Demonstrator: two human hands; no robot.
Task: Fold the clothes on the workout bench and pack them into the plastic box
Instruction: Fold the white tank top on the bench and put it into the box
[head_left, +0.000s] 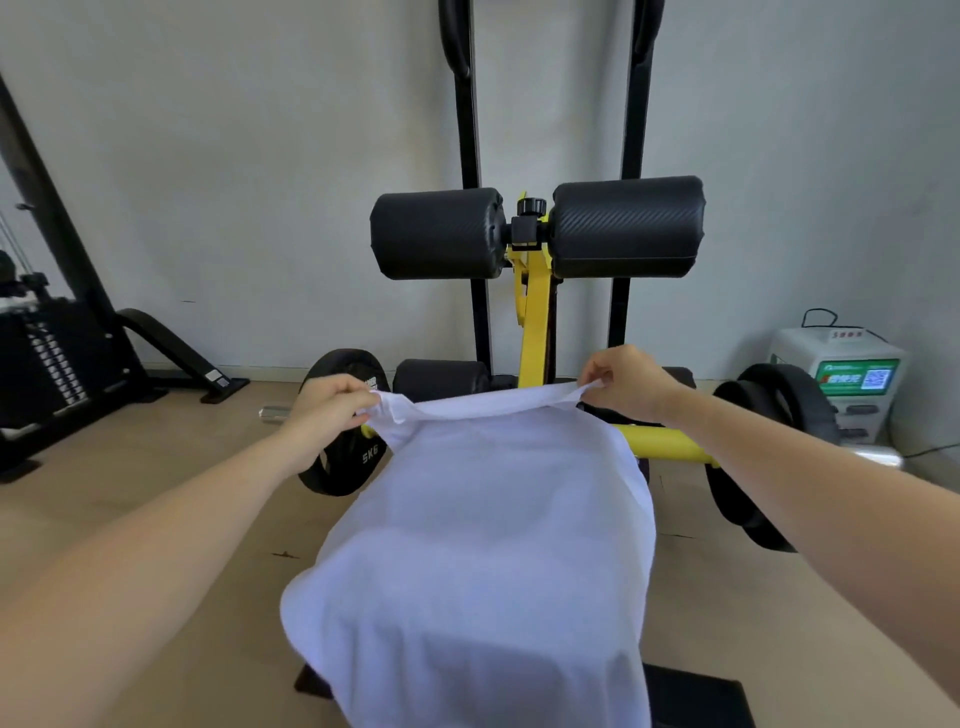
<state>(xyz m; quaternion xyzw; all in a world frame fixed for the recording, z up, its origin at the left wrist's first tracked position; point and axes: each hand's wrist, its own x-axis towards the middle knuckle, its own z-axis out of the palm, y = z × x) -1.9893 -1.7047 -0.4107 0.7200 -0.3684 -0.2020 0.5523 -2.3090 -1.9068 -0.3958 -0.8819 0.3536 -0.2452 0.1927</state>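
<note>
Both bare forearms reach straight forward, roughly parallel, one on each side of the cloth.

Left hand (332, 402): knuckles up, fingers curled, pinching the far left corner of a white, thin fabric garment (483, 545). The cloth bunches at the fingertips.

Right hand (626, 384): wrist slightly raised, thumb and fingers pinching the far right corner of the same garment. The far edge is drawn fairly taut between the two hands, with a shallow sag in the middle.

Garment: it lies lengthwise over the black counter (696, 696), running from the hands back toward the wearer. It covers nearly all of the top, and its sides hang over both long edges. Only dark corners of the counter show at the bottom of the view.

Beyond the hands: a yellow metal upright (535, 332) carries two black foam rollers (436, 234) at its top and joins a yellow crossbar low down. Two black posts stand behind it.

A black weight plate marked "5KG" (345, 467) sits just below the left hand. A second black plate (769, 452) stands right of the right forearm.

Room: light wood-tone floor (156, 493) and a pale grey wall (260, 156). A black weight-stack machine (52, 353) is at far left. A white box unit with a green screen (852, 374) stands against the wall at right.
</note>
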